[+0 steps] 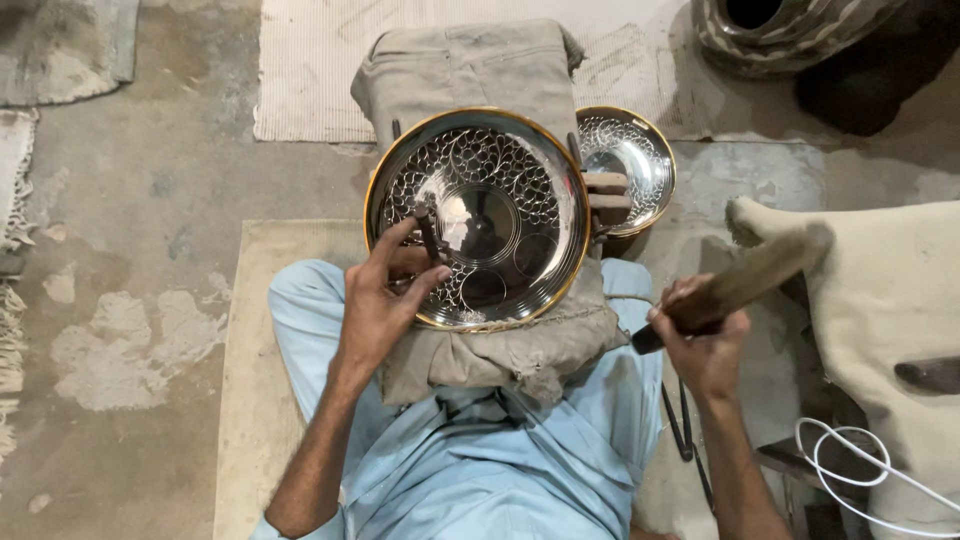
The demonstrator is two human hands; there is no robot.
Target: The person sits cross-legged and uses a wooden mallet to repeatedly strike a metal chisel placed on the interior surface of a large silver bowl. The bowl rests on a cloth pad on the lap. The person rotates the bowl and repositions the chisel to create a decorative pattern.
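Left hand point(375, 300) fingers pinch a small punch point(430, 232) against the engraved plate point(478, 215), centre on a cloth-wrapped block point(470, 70) – right hand point(705, 345) grips a mallet point(745, 280) raised to the right. Second plate point(640, 150) just behind.

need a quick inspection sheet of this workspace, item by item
surface: cloth-covered block on the person's lap, over a patchy concrete floor.
job's things: engraved metal plate with a gold rim lies on the block; a thin punch stands on it.
clutter: second engraved plate behind; dark tongs by the right leg.
hands: left hand holds the punch; right hand grips a wooden mallet, raised off the plate.
cables: white cable coiled at lower right.
surroundings: pale mats, sack, dark pot.
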